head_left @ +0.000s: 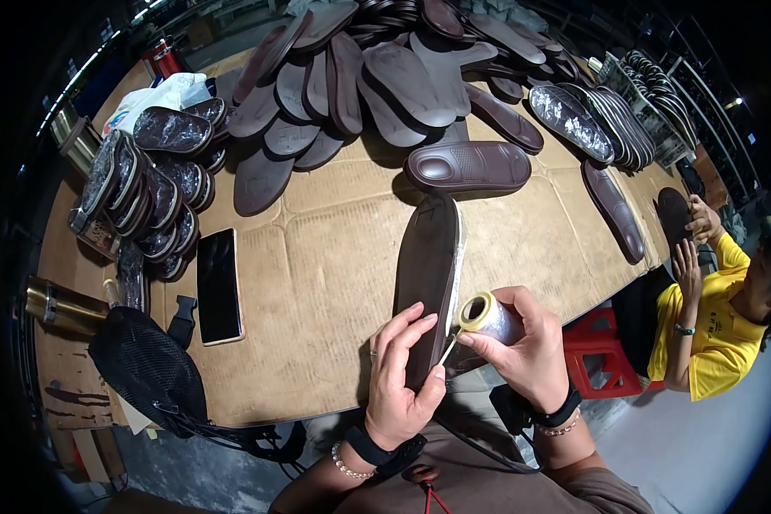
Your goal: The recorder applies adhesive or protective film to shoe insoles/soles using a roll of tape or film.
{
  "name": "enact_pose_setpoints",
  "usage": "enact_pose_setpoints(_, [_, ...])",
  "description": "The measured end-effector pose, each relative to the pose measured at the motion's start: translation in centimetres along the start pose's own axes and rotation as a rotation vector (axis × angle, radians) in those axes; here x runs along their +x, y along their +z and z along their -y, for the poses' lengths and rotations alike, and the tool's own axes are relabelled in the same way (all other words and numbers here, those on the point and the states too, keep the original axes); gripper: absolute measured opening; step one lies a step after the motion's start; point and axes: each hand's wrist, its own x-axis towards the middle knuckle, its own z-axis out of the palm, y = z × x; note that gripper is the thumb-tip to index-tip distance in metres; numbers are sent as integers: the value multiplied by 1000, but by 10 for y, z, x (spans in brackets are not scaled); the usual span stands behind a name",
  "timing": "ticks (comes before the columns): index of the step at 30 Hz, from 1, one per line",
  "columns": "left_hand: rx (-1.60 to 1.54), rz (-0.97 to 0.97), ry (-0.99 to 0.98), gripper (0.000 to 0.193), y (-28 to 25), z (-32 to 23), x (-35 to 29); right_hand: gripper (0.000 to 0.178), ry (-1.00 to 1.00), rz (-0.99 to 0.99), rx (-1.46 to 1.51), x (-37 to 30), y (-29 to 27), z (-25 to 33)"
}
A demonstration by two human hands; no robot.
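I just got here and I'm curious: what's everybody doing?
The person's left hand rests on a dark brown insole, and the right hand grips a roll of film beside it. More insoles lie heaped on the table's far side, and film-covered ones are piled at the left. At the right, a co-worker in yellow holds a dark, flat piece.

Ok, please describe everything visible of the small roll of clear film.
The small roll of clear, glossy, plastic-looking film has a yellowish ring-shaped end around a dark round hole. The bare right hand holds it tilted between thumb and fingers, just right of the long dark-brown insole. Whether film reaches that insole is unclear.
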Motion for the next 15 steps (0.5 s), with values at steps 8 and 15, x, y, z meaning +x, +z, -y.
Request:
enact_pose_setpoints(8, [4,3,-7,58,-1,-1,1,45,-55,-124,-147,2,12,9])
enact_pose_setpoints(15, [-6,3,0,58,-1,-1,1,44,-78,-148,-193,1,16,10])
